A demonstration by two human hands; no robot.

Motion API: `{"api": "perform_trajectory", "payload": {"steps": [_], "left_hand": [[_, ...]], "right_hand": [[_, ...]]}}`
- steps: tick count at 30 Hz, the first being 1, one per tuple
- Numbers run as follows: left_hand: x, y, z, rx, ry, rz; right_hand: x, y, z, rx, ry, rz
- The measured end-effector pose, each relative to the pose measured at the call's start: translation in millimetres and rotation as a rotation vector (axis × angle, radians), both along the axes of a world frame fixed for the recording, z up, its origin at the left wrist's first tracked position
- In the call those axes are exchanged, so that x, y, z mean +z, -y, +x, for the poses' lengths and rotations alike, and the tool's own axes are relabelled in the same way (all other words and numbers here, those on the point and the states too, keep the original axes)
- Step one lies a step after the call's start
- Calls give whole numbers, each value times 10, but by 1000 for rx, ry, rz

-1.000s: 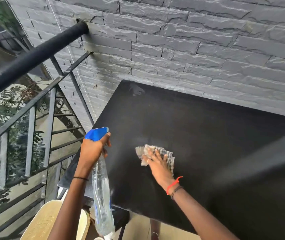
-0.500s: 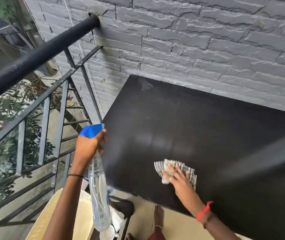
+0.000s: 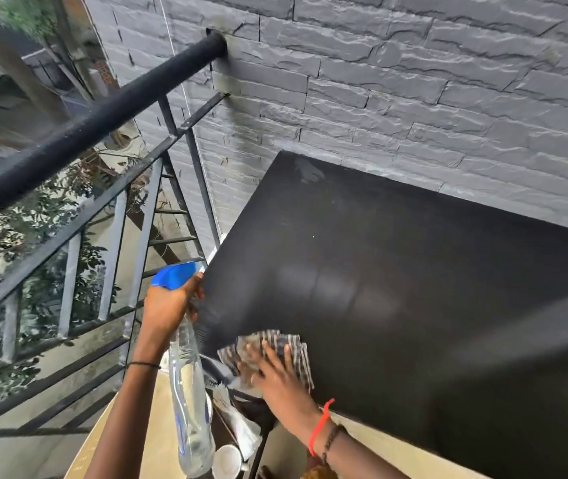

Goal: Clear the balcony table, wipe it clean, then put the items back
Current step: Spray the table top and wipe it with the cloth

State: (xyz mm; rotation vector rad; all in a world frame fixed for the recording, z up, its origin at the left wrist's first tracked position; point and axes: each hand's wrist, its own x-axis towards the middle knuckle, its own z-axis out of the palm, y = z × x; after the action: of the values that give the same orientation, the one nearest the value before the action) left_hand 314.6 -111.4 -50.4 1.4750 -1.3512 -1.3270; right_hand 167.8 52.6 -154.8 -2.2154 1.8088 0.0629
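Nearest, the left hand (image 3: 168,305) curls round the neck of a clear spray bottle (image 3: 189,395) that hangs almost upright, base down and blue trigger head uppermost, beside the left edge of the desk (image 3: 396,264). The right hand (image 3: 277,378) lies spread, pressing a checked cloth (image 3: 291,344) flat on the desk's near-left corner, the cloth overlapping the near edge. Beyond, open black top runs far and right to the grey stone wall (image 3: 413,84), the black railing (image 3: 103,122) on the left.
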Motion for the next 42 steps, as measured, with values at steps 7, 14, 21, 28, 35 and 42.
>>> {"api": "perform_trajectory", "payload": {"steps": [7,14,21,28,35,42], "left_hand": [[26,193,80,23,-34,-11],[28,363,162,57,-14,6],[14,478,126,83,-46,23],[50,680,-47,59,-21,6],[101,972,-351,9,-30,13],[102,1202,-610,7,5,45]], "right_hand": [[-79,-479,-803,-76,-159,-99],[-49,732,-877,-349,0,69],[112,1450,256,-104,8,25],[34,816,239,94,-5,81],[14,542,-981,-245,21,40],[-41,1643,-1880,-618,149,75]]}}
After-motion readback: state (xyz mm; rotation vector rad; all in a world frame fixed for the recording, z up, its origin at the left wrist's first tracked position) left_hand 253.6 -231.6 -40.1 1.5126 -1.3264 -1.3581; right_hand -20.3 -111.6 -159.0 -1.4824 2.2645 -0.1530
